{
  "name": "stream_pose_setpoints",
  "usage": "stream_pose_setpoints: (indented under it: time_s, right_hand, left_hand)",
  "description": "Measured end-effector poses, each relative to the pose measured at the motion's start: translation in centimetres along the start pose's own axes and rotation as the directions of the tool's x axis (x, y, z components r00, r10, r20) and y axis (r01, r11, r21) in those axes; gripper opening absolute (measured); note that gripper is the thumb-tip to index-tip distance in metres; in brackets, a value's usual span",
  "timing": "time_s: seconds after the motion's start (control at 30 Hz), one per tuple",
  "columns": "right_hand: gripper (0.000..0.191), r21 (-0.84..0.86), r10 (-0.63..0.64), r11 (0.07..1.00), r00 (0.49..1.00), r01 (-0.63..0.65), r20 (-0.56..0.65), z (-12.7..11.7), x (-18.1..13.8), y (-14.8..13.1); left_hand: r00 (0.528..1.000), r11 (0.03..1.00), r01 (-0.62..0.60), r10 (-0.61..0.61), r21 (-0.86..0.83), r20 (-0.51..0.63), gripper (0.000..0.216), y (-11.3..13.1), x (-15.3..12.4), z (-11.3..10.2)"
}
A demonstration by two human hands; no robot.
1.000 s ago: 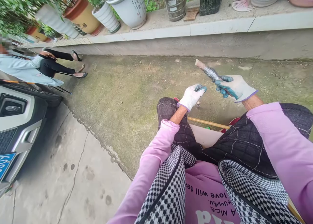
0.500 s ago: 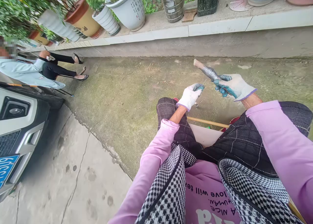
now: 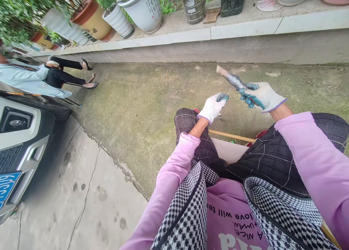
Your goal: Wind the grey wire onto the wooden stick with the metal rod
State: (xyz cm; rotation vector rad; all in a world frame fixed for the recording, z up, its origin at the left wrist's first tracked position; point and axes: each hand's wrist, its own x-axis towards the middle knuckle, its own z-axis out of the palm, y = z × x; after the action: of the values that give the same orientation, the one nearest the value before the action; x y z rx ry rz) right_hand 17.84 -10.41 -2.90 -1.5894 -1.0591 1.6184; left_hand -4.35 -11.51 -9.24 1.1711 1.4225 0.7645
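In the upper right of the view, my right hand (image 3: 259, 96), in a white glove with blue-green coated fingers, is closed round a wooden stick (image 3: 223, 71). Silvery thread or wire (image 3: 234, 80) is wound closely about the stick's middle, and its bare pale end points up and left. Just left of it, my left hand (image 3: 214, 107), gloved alike, has its fingertips pinched together. A thin strand (image 3: 229, 90) rises from those fingertips toward the wound stick; its full path is too fine to follow. Both hands are above my knees, apart from each other.
A yellowish rod (image 3: 231, 135) and a pale surface (image 3: 229, 151) lie between my legs. Ahead runs a low wall (image 3: 188, 35) carrying several flowerpots (image 3: 143, 11). At the left, a seated person (image 3: 29, 75) works beside a parked car (image 3: 24, 133).
My hands and the stick hold nearly the same place. The seated person's hands have shifted a little, lower and closer to their lap.
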Motion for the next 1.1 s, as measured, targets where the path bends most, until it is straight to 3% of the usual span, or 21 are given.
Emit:
stream_pose_setpoints:
  time_s: [0.27,0.67,1.1]
  right_hand:
    - [0.012,-0.013,-0.003,1.000,1.000,0.003,-0.020,0.1,-0.1,-0.1]
    - [0.026,-0.019,0.004,1.000,1.000,-0.004,-0.013,0.3,-0.4,-0.5]
    - [0.016,-0.036,-0.001,0.999,1.000,0.001,-0.020,0.3,-0.4,-0.2]
  left_hand:
    - [0.999,1.000,0.029,-0.029,-0.002,0.020,0.009,0.5,-0.4,-0.1]
    - [1.000,0.996,0.004,-0.005,0.084,0.016,0.026,1.4,-1.1,-0.4]
    - [1.000,0.998,0.005,-0.006,0.061,0.003,0.032,1.5,-1.4,-0.3]
